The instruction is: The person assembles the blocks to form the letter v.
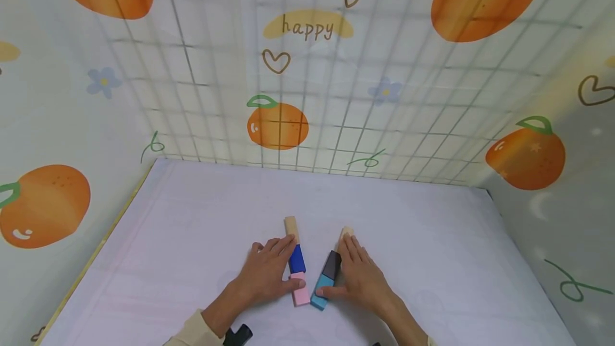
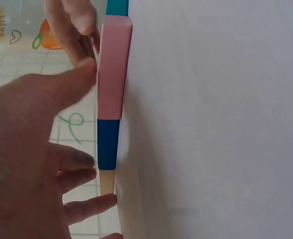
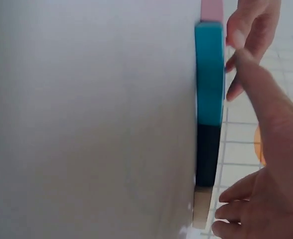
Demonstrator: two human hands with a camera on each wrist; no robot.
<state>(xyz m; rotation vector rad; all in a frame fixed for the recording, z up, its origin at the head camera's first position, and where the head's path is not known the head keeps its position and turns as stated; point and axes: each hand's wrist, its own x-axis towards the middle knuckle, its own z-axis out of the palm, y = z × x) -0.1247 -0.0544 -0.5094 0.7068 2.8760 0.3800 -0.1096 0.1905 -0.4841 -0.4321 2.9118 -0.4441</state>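
Two rows of small blocks lie flat, end to end, nearly meeting at their near ends and spreading apart toward the back. The left row has a plain wood block (image 1: 290, 225), a blue block (image 1: 297, 259) and a pink block (image 1: 300, 297). In the right row are a wood block (image 1: 347, 230), a black block (image 1: 332, 265) and a teal block (image 1: 321, 292). My left hand (image 1: 264, 271) rests along its row, fingertips at the wood block, thumb on the pink one. Likewise my right hand (image 1: 362, 279) has its fingers at the wood block and thumb on the teal one.
The blocks lie on a white-covered table (image 1: 216, 202). A grid-lined back wall (image 1: 211, 111) with printed oranges rises behind it, with printed side panels at left and right. A black object (image 1: 238, 335) shows by my left wrist.
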